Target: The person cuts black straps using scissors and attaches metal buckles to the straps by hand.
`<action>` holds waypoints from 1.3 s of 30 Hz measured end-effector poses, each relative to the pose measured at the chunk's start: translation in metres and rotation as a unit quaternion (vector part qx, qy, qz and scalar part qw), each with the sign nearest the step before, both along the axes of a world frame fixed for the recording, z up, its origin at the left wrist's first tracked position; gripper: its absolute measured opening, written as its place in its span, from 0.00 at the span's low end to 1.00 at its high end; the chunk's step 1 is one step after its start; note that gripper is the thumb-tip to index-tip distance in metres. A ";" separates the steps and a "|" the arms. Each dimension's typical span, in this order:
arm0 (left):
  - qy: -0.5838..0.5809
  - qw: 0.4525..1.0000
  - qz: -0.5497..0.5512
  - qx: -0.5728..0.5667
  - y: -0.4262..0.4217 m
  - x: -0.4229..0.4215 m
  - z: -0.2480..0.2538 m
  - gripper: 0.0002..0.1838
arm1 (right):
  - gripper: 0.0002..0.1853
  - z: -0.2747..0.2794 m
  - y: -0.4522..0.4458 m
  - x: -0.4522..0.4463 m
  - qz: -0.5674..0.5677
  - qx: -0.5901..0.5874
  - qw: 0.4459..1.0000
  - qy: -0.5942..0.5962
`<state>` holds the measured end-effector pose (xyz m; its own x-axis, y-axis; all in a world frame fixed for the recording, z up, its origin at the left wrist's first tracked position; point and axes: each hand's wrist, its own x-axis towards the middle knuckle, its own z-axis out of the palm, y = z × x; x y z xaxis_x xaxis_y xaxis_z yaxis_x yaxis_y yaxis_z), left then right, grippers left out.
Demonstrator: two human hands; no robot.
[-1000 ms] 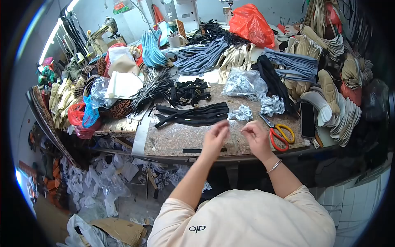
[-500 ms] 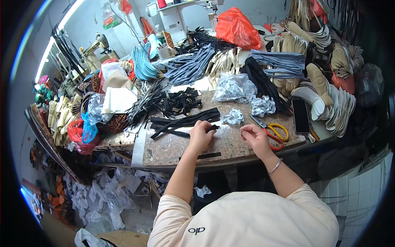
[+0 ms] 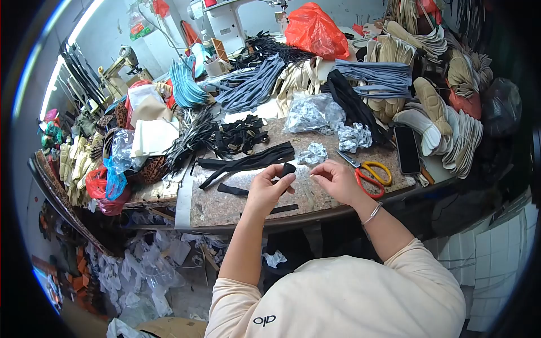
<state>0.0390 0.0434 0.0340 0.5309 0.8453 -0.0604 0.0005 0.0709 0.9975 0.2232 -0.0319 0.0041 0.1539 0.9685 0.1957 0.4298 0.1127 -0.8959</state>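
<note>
My left hand (image 3: 269, 188) is closed round a black fabric strip (image 3: 232, 190); its folded end stands up between thumb and fingers, and its tail lies on the stone slab (image 3: 220, 213). My right hand (image 3: 337, 183) is just to the right, thumb and fingertips pinched together at a tiny pale thing too small to name. The two hands are close but apart. More black strips (image 3: 248, 159) lie crossed beyond my left hand, and a thin black strip (image 3: 283, 209) lies near the front edge. Beside my right hand rest scissors (image 3: 376, 179) with red and yellow handles.
Crumpled silver pieces (image 3: 313, 154) and a clear plastic bag (image 3: 314, 114) of them lie behind my hands. A phone (image 3: 407, 151) is at the right, near stacked beige insoles (image 3: 433, 107). Bundles of grey-blue strips (image 3: 253, 84) and a red bag (image 3: 317, 32) fill the back.
My left hand has lifted the strip's end so it points upward. My right hand has moved left and up, closer to the left. The whole view has shifted slightly.
</note>
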 end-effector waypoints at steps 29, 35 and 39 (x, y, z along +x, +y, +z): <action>-0.092 0.988 -0.059 -0.112 -0.018 0.013 -0.014 0.05 | 0.28 -0.008 -0.093 0.024 0.113 -0.164 0.905 0.375; -0.072 0.991 -0.061 -0.094 -0.021 0.005 -0.019 0.06 | 0.34 -0.001 -0.090 0.010 0.174 -0.092 0.966 0.165; -0.073 0.991 -0.066 -0.088 -0.021 0.004 -0.019 0.06 | 0.37 0.010 -0.089 0.008 0.177 -0.077 0.977 0.091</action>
<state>0.0433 0.0223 0.0148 0.6504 0.7509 -0.1149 -0.1219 0.2525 0.9599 0.2311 -0.1209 0.0143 -0.1765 0.9833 0.0450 0.2204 0.0840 -0.9718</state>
